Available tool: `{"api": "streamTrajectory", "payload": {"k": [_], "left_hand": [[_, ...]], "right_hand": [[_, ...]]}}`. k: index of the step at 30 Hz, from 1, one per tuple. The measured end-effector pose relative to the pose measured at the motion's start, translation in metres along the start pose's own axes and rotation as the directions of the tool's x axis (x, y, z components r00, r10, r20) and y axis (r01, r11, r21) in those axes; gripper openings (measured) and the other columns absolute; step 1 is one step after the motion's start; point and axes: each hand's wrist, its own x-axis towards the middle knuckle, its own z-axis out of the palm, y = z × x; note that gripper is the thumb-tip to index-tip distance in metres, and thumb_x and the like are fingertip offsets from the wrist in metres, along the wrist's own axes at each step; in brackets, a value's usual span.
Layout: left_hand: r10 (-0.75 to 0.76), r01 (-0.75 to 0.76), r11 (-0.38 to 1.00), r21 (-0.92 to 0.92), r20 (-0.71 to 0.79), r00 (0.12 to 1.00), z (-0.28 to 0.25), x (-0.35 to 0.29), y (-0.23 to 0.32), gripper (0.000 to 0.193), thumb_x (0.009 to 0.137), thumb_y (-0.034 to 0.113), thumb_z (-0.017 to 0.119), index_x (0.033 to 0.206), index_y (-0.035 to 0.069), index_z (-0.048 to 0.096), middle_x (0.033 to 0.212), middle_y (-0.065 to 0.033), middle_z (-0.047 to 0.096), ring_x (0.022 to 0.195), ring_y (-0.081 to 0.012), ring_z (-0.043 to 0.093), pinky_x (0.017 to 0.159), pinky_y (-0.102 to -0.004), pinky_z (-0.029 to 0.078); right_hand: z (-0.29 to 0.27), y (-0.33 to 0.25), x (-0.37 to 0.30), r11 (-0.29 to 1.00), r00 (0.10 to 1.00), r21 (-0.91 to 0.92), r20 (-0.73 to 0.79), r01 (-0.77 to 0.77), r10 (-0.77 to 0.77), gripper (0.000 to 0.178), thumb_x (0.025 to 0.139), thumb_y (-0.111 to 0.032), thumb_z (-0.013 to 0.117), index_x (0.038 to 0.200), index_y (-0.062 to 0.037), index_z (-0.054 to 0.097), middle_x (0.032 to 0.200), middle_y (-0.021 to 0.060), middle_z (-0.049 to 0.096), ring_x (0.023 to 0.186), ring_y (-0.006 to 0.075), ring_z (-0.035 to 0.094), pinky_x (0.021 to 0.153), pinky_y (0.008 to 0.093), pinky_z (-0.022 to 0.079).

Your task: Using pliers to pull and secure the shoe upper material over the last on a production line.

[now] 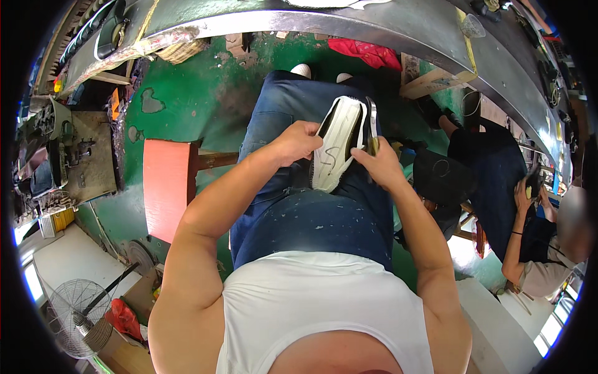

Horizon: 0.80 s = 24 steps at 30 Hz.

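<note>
A white shoe upper [341,134] with dark edges lies over my lap, its long axis pointing away from me. A thin curved line, maybe a thread, runs across its pale surface. The left edge is pinched between the thumb and fingers of my left hand [298,143]. Along its right side stands a narrow dark piece with a light rim [372,112], whose kind I cannot make out. My right hand [383,165] is closed around the lower part of that piece, its thumb against the upper's right edge. My right fingers are partly hidden behind the piece.
A metal-edged workbench [249,23] curves across the far side. A red-topped stool [168,187] stands left, a wire fan [78,315] lower left, a machine [68,149] far left. Red cloth [367,53] lies under the bench. A co-worker [529,230] sits at right.
</note>
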Motion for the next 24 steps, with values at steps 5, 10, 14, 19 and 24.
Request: {"api": "streamTrajectory", "payload": {"k": [5,10,14,19,24], "left_hand": [[0.344,-0.346,0.937,0.044,0.034,0.938,0.026,-0.014,-0.034,0.094,0.084,0.003,0.070,0.160,0.010,0.014,0.153,-0.0133,0.039,0.132,-0.0187,0.046,0.110,-0.0315,0.038],[0.261,-0.260,0.965,0.021,-0.085,0.962,0.041,-0.014,-0.050,0.094,0.086,0.008,0.072,0.157,0.001,0.011,0.152,-0.0162,0.039,0.139,-0.0221,0.039,0.116,-0.0338,0.029],[0.268,-0.267,0.963,0.029,-0.044,0.962,0.038,-0.014,-0.049,0.093,0.087,0.008,0.072,0.157,-0.001,0.011,0.150,-0.0169,0.041,0.140,-0.0222,0.038,0.117,-0.0342,0.028],[0.266,-0.263,0.962,0.070,-0.048,0.963,0.034,-0.019,-0.045,0.091,0.086,0.004,0.072,0.157,0.001,0.015,0.148,-0.0145,0.044,0.139,-0.0208,0.038,0.116,-0.0341,0.029],[0.237,-0.237,0.971,0.006,0.003,0.971,0.023,-0.013,-0.053,0.090,0.084,0.002,0.073,0.156,0.004,0.018,0.147,-0.0123,0.045,0.137,-0.0211,0.040,0.115,-0.0344,0.030]], "right_hand": [[-0.043,0.005,-0.045,0.945,0.951,-0.176,0.197,0.274,-0.239,0.034,0.090,-0.019,0.064,0.114,0.0030,0.057,0.089,0.0156,0.067,0.084,0.0345,0.067,0.078,0.0400,0.052],[-0.048,0.008,-0.046,0.500,0.716,-0.541,0.325,0.677,-0.618,0.040,0.092,-0.015,0.061,0.126,0.0044,0.054,0.110,0.0183,0.064,0.100,0.0384,0.063,0.082,0.0435,0.053],[-0.048,-0.009,-0.040,0.276,0.660,-0.681,0.398,0.678,-0.638,0.046,0.087,-0.011,0.062,0.129,0.0066,0.053,0.115,0.0173,0.061,0.106,0.0341,0.061,0.082,0.0419,0.055],[-0.044,-0.029,-0.035,0.139,0.717,-0.779,0.472,0.612,-0.513,0.040,0.082,-0.010,0.064,0.120,0.0034,0.058,0.105,0.0157,0.065,0.099,0.0299,0.064,0.074,0.0394,0.055],[-0.014,-0.013,-0.024,0.549,0.727,-0.486,0.544,0.680,-0.419,0.016,0.088,-0.015,0.062,0.097,-0.0022,0.058,0.095,0.0190,0.066,0.089,0.0382,0.065,0.077,0.0468,0.052]]}}
